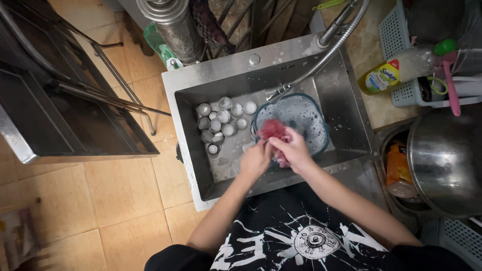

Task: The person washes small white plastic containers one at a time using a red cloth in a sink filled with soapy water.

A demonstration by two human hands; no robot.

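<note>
Head view: hands [275, 153] hiding red scrubber [272, 129].

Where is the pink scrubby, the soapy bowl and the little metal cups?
pink scrubber [272, 129], head view, its top.
soapy bowl [307, 116], head view, its foamy inside.
little metal cups [223, 116], head view, one middle cup.
</note>
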